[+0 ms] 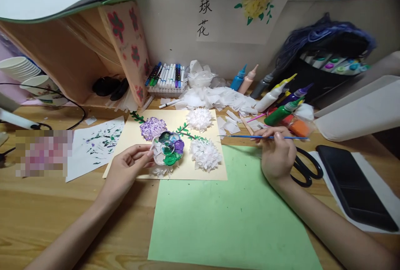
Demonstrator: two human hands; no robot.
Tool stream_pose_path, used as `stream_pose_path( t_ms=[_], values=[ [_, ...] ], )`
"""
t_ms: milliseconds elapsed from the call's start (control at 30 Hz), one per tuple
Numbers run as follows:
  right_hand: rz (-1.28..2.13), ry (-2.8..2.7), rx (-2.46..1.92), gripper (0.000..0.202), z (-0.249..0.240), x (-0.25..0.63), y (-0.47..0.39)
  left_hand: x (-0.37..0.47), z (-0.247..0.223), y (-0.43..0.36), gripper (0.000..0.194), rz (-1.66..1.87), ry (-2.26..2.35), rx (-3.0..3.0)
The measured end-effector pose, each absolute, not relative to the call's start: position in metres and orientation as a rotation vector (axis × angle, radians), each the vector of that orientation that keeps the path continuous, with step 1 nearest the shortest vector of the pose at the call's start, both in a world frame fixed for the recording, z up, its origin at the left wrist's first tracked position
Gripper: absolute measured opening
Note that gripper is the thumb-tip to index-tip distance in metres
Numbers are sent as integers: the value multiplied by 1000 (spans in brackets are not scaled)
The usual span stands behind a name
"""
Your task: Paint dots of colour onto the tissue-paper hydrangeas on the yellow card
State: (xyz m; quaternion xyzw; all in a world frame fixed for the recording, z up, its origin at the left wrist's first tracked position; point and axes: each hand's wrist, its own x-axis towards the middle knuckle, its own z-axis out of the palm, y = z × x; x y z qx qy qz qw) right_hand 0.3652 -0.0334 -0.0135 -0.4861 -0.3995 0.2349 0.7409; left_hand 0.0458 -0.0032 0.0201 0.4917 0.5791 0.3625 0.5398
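At centre, left hand (128, 163): fingers are pinching paint palette (169, 149) above cream sheet (175, 116) | right of centre, right hand (278, 153): fingers are pinching blue paintbrush (240, 136)

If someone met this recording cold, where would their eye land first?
Probably on the palette, daubed green and purple, in the left hand over the cream sheet. Next, the ruffled flowers on that sheet: a purple-tinged one at the back left, white ones to the right. The bright green paper in front also stands out, as does the blue brush in the right hand.
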Motion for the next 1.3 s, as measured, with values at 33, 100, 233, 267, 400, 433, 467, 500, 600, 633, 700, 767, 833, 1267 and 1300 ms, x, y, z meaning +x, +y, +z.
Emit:
stream_pose_path(
  t_ms=[33, 100, 233, 267, 400, 433, 467, 500, 600, 633, 700, 767, 833, 1267, 1300],
  values=[
    [550, -851, -1074, 18, -15, 370, -32, 46, 20, -3, 40, 861, 1384, 1168],
    [612, -878, -1100, 17, -18, 375, -31, 45, 21, -2, 40, 867, 1411, 1174],
    [648, -1029, -1130, 18, -20, 371, -32, 43, 22, 0, 41, 890, 1467, 1189],
    [646, -1038, -1131, 18, -20, 370, -32, 42, 22, 1, 41, 897, 1475, 1185],
    [665, -1040, -1135, 19, -19, 370, -32, 41, 20, 2, 41, 908, 1470, 1161],
    [672, -1046, -1139, 19, -19, 370, -32, 41, 19, 2, 41, 903, 1463, 1158],
    [682, -1055, -1145, 19, -19, 370, -32, 42, 19, 1, 40, 897, 1460, 1157],
    [691, -1063, -1150, 19, -18, 370, -31, 42, 20, 1, 40, 891, 1460, 1157],
    [707, -1071, -1154, 19, -18, 370, -31, 44, 22, 0, 39, 880, 1468, 1171],
    [706, -1071, -1155, 19, -18, 370, -31, 44, 23, -1, 38, 881, 1470, 1175],
    [696, -1071, -1165, 19, -19, 370, -31, 45, 24, -1, 36, 880, 1471, 1175],
    [687, -1070, -1175, 19, -20, 371, -30, 45, 26, -2, 34, 889, 1468, 1176],
    [680, -1069, -1178, 19, -20, 372, -30, 44, 26, -2, 35, 900, 1468, 1182],
    [671, -1018, -1166, 20, -19, 372, -30, 40, 16, 1, 39, 925, 1457, 1168],
    [662, -1008, -1167, 20, -20, 372, -29, 40, 16, 1, 38, 926, 1450, 1163]
  ],
)
